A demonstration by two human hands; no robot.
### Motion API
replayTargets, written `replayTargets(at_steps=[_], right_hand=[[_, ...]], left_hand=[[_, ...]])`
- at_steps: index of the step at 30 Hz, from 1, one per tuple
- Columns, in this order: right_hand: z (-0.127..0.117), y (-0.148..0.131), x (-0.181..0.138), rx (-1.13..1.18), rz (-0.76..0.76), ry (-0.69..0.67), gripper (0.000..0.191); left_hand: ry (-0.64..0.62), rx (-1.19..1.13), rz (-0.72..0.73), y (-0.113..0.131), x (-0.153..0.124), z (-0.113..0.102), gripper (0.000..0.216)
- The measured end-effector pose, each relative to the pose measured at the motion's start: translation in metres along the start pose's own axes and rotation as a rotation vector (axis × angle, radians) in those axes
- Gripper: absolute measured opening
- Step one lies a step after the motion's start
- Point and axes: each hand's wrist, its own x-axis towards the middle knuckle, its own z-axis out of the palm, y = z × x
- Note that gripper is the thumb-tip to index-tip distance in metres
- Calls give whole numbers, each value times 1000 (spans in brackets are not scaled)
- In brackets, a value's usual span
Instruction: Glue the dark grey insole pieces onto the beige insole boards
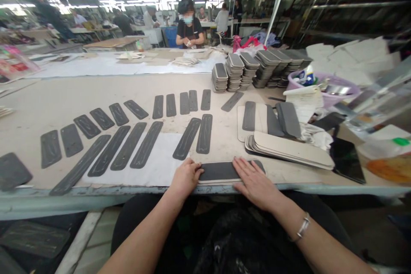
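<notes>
On table (189,82): left hand (186,176) curled at grey strip (220,171), right hand (255,183) flat atop.

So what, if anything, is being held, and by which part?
The left hand touches the left end of a dark grey, round-cornered strip; whether it grips cannot be told. The right hand lies flat on the strip's right part.

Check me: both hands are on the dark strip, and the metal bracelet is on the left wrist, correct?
Not quite: the head view shows the metal bracelet on the right wrist. The left hand and right hand are both on the dark strip.
</notes>
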Motion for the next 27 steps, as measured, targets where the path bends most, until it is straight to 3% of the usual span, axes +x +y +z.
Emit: replayTargets(at_steps=[3, 8, 10, 13, 15, 17, 21, 27], right_hand=[[1, 22, -8, -61, 111, -16, 68], [12, 25, -10, -96, 154, 12, 72], [16, 25, -10, -96, 144, 21, 73], [21, 27, -10, -81, 133, 42, 73], [22, 28, -10, -72, 139, 56, 73], [20, 27, -10, -74, 147, 51, 73], [14, 24, -9, -80, 160, 4, 73], [10, 23, -7, 6, 214, -15, 74]], left_hand=[[21, -23, -36, -1, 1, 1, 20], [38, -110, -157, -8, -3, -6, 36], [81, -109, -112, -3, -8, -14, 29], [132, -31, 110, 20, -14, -21, 30], [63, 24, 299, 40, -13, -18, 41], [-54, 83, 397, 53, -10, -10, 60], [-244, 201, 344, 47, -5, 7, 81], [-301, 214, 365, 31, -6, 8, 89]])
